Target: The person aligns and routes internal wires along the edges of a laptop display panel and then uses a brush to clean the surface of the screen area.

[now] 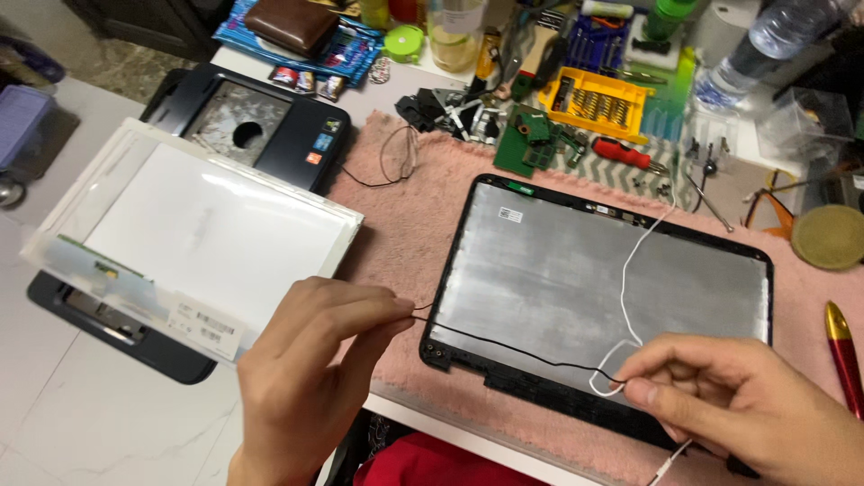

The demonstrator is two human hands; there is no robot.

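Cluttered repair bench w/ pink mat (405, 234). Black antenna wire (522, 353) runs 9-to-3 o'clock over laptop lid shell (576, 270), pinched taut btwn left hand (306, 378) & right hand (738, 396) fingertips.

Laptop lid shell (576, 270) on mat (405, 234), display panel (207, 225) left, screwdriver kit (598, 101) behind

Home electronics repair bench, yellow screwdriver bit set (605, 103), loose circuit boards (531, 137), stripped laptop lid (598, 292) on pink mat (405, 225), removed screen panel (193, 229).
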